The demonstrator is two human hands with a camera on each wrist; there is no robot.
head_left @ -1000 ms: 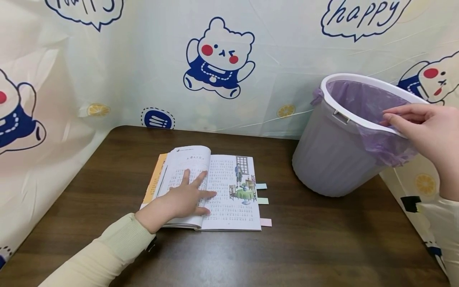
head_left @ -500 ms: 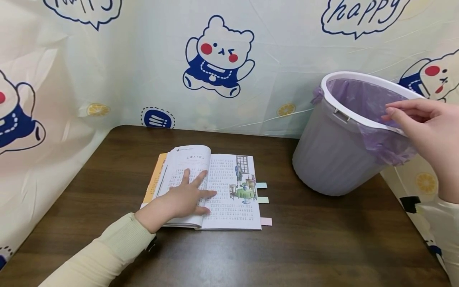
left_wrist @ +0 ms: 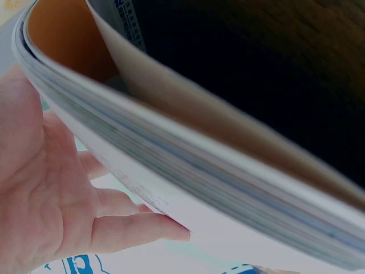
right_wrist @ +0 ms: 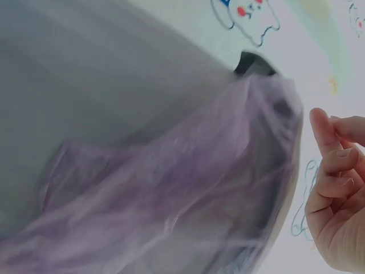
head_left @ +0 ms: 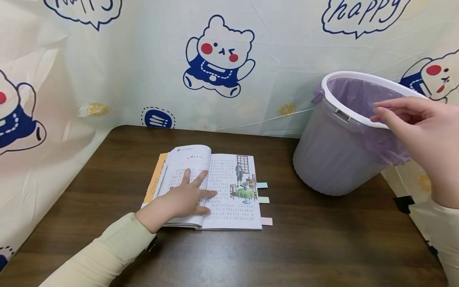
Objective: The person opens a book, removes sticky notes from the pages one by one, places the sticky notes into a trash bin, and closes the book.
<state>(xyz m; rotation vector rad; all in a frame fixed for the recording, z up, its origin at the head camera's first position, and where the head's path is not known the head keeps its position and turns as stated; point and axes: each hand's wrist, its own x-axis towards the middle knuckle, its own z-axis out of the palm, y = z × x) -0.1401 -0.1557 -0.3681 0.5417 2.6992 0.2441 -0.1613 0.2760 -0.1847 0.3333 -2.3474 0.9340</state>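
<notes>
An open book (head_left: 229, 215) lies on the table, with printed text on both pages and a coloured picture on the right one. My left hand (head_left: 183, 203) rests on it, fingers spread across the left page and over the spine. Blue (head_left: 262, 185), green (head_left: 263, 200) and pink (head_left: 266, 221) sticky tabs stick out from its right edge. At the right, my right hand (head_left: 426, 131) is over the near rim of a grey trash bin (head_left: 330, 155) with a purple liner (head_left: 383, 143). Thumb and fingertips come together in the right wrist view; nothing shows between them.
The brown wooden table (head_left: 287, 247) carries the book and the bin. A pale printed curtain (head_left: 276, 71) with cartoon bears hangs behind and along both sides. The bin stands at the table's right back, close to the curtain.
My right hand has moved leftward across the bin's near rim, its fingertips still together. The left hand and book have stayed in place.
</notes>
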